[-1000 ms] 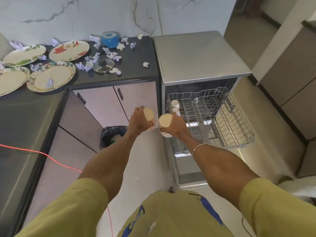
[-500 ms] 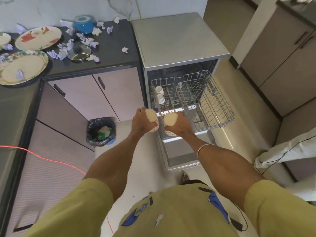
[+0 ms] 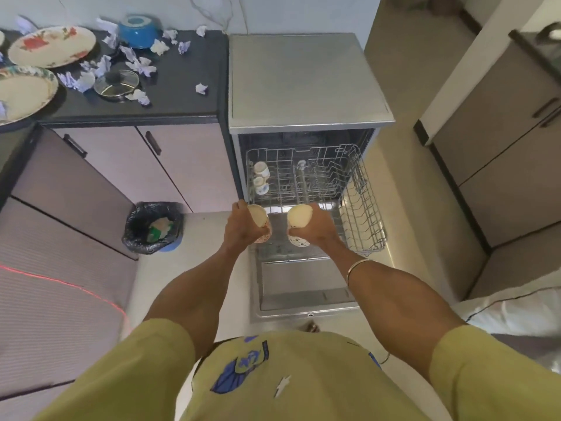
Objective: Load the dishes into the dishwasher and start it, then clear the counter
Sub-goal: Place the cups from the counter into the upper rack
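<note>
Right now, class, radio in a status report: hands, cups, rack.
Left hand grips a cup; right hand grips another. Both at rack front. Two cups already racked. Nothing blocking.

A blue bowl (image 3: 138, 31), a red-flowered plate (image 3: 51, 46), a yellow shirt (image 3: 291, 378) with blue print.

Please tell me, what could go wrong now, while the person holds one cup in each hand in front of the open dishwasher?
1. The left hand and right hand each hold a patterned cup; with both occupied, either could slip onto the tiled floor.
2. The two held cups are close and might knock together.
3. Two small white cups already sit at the left of the pulled-out wire rack; a new cup placed there could strike them.
</note>
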Action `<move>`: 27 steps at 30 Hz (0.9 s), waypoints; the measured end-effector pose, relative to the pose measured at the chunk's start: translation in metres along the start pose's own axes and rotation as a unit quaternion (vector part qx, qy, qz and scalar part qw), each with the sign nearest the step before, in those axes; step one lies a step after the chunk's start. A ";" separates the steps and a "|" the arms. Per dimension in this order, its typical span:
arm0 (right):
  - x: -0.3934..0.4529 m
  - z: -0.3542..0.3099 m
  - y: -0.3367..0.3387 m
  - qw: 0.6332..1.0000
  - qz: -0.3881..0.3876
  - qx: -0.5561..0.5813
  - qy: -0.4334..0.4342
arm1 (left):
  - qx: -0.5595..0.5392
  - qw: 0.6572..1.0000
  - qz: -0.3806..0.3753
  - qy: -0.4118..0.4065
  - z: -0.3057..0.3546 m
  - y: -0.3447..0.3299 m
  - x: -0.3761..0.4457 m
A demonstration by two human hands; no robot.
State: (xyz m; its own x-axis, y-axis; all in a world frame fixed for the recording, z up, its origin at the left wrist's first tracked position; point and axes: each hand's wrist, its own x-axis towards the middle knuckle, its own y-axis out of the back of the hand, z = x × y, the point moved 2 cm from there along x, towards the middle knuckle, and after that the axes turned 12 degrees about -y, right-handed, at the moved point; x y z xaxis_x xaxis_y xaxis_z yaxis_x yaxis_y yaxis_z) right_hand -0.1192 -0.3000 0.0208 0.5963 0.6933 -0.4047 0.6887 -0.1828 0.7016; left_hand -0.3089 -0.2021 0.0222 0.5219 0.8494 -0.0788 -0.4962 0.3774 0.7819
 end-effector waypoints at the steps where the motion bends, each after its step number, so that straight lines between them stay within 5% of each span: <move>1: 0.006 0.002 0.007 1.000 -0.002 -0.005 0.005 | 0.003 1.000 0.005 0.004 0.004 -0.005 0.003; 27: 0.179 -0.047 -0.019 0.997 -0.069 -0.030 0.028 | 0.174 0.983 -0.056 0.026 -0.035 -0.085 0.094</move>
State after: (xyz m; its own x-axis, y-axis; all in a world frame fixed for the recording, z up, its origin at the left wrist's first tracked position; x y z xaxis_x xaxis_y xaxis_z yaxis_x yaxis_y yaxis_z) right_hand -0.0452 -0.1396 -0.0373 0.4721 0.7471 -0.4679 0.7362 -0.0421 0.6755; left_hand -0.2418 -0.1416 -0.0729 0.5186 0.8312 -0.2002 -0.1667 0.3279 0.9299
